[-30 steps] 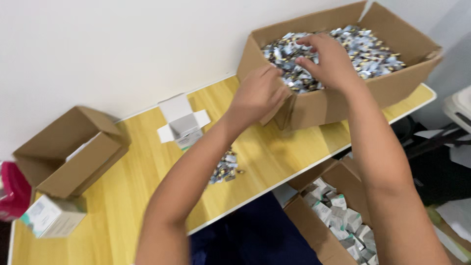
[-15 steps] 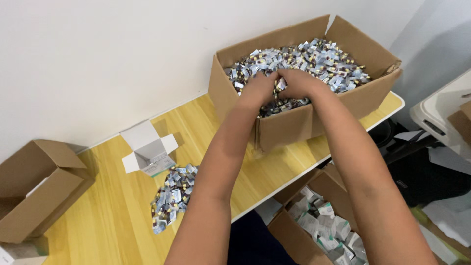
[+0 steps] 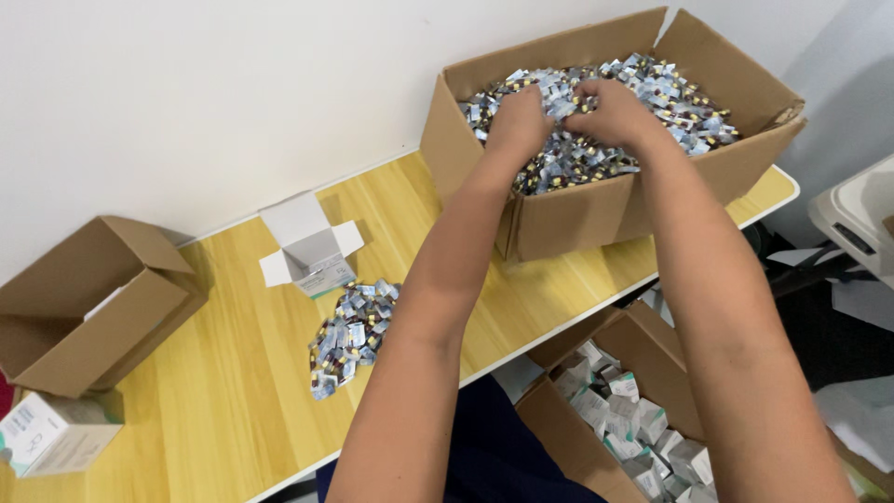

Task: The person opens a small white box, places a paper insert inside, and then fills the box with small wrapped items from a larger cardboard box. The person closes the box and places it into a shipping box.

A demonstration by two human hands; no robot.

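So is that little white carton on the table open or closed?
Open. The small white carton stands upright with its top flaps spread outward, beside a loose pile of small packets.

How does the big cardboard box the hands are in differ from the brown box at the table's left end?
The big box stands upright, mouth up, heaped with small foil packets; the left box lies on its side, and nothing shows inside it. The big box has the left hand and right hand in it; nothing touches the left box. Both are brown cardboard on the wooden table.
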